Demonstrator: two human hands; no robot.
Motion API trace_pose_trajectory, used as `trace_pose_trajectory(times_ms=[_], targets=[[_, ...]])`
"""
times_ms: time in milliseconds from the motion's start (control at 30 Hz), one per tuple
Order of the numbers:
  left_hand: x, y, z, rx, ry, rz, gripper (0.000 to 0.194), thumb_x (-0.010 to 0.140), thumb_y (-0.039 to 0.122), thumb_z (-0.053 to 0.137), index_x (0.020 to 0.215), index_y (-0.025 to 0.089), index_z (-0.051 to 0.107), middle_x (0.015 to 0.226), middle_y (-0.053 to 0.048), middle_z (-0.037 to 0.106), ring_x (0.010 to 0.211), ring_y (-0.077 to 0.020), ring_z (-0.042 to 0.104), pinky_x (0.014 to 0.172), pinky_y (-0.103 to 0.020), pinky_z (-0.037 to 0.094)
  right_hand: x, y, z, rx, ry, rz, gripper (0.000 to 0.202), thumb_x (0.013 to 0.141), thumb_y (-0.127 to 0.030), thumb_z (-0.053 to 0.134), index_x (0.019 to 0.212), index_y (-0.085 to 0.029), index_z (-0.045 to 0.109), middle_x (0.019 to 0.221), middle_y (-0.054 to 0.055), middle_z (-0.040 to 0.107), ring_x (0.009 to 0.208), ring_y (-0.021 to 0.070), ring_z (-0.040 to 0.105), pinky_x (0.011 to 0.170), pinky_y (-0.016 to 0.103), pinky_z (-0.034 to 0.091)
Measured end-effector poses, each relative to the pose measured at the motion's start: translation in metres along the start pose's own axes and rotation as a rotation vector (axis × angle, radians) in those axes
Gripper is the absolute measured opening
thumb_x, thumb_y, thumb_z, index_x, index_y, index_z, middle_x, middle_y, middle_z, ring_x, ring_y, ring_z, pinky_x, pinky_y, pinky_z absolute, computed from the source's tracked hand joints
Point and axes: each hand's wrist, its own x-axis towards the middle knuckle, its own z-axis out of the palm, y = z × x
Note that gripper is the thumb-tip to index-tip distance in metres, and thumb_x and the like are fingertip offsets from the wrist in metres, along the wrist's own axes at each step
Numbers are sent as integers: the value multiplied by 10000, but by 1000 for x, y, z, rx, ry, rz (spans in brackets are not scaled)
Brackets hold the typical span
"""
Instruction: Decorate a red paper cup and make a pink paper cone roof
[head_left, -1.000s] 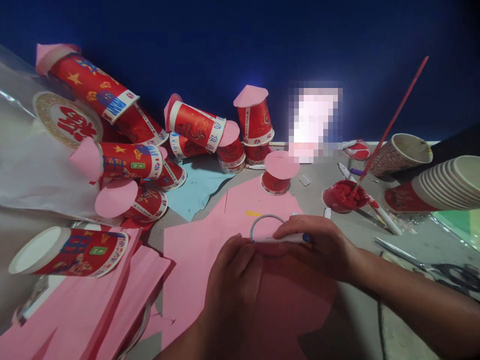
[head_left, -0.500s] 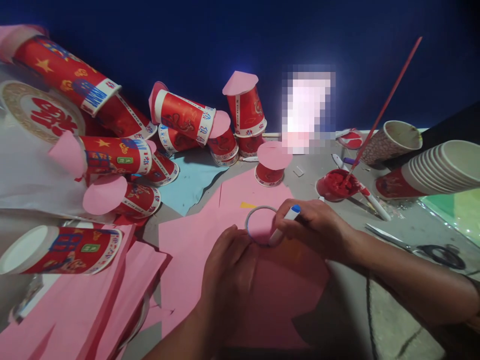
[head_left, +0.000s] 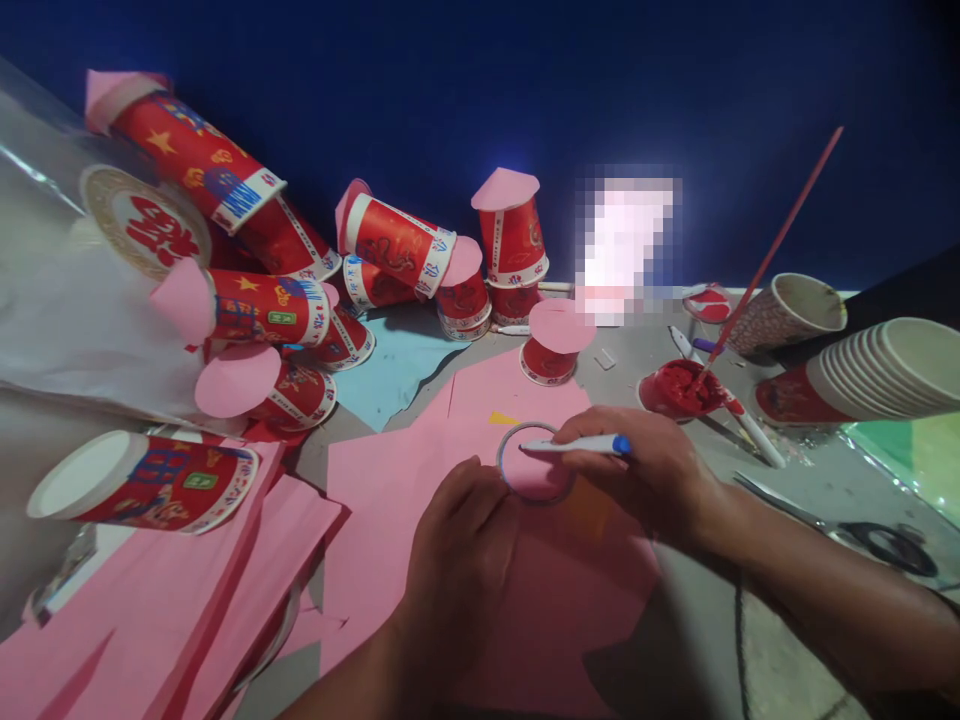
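A round ring [head_left: 502, 463] with a pale rim lies on a large pink sheet [head_left: 375, 520], and pink shows inside it. My left hand [head_left: 463, 540] is closed against the ring's lower left side, its fingertips at the rim. From the right, my right hand [head_left: 637, 462] grips a white marker [head_left: 589, 445] with a blue end. The marker lies nearly level, its tip over the inside of the ring. Just beyond the ring stands a red cup [head_left: 547, 366] topped with a pink paper disc [head_left: 562, 326].
Red paper cups with pink cones [head_left: 390, 240] crowd the back left. At right are a red paint cup [head_left: 677, 390] with a stick, stacked cups [head_left: 862, 370] and scissors [head_left: 780, 503]. Folded pink paper [head_left: 172, 590] lies at left; a blue sheet [head_left: 397, 365] sits behind.
The marker has swung from a steep slant to nearly level, its tip moving to the ring's upper left inside. The whole view has shifted slightly. My left hand keeps its place beside the ring.
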Motion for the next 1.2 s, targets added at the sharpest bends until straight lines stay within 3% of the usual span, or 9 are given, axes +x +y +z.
trace_pose_trajectory(times_ms=[100,300,467,767,967,1067,1200], targets=[[0,0,2,18,23,3,310,982,20,467,757,198,584,773,-19,619,759,-184,555,778,-361,512,-5,4,5,-7,-11,-186,113,1011,-284,637,1087,-206,669,913,64,786,798,180,739,704,274,538],[0,0,3,51,92,18,305,969,6,457,756,193,570,739,-9,585,715,-173,538,758,-357,482,-3,1,7,-62,-46,-259,114,1005,-248,645,1117,-225,644,852,42,762,724,160,701,629,251,511],[-1,-2,4,58,49,1,343,959,-2,420,706,193,545,704,-9,561,672,-174,507,700,-359,443,-2,0,10,-80,-58,-246,106,1000,-253,653,1104,-228,654,860,48,768,743,168,713,646,259,522],[0,-2,5,66,103,28,348,950,0,450,685,190,570,700,-20,555,682,-183,488,680,-351,421,-1,2,10,-122,-91,-239,118,1025,-301,623,1098,-218,663,889,58,782,779,174,727,677,264,529],[0,1,4,31,53,-22,391,971,18,417,649,203,537,692,-23,540,671,-183,473,656,-363,391,-2,0,4,-256,-67,-226,150,1043,-330,596,1080,-200,661,937,84,794,799,202,733,680,304,518],[0,3,4,47,72,-46,371,969,26,432,674,210,562,685,-24,525,668,-189,462,621,-367,357,-2,-5,-1,-326,-79,-235,124,1038,-298,602,1074,-193,658,900,80,789,776,194,721,678,307,509],[-1,3,3,25,3,-70,351,941,4,457,649,194,507,692,-14,520,684,-177,453,628,-353,355,-1,-13,-7,-423,-99,-230,151,1050,-295,562,1008,-188,659,828,70,765,735,194,699,651,318,474]])
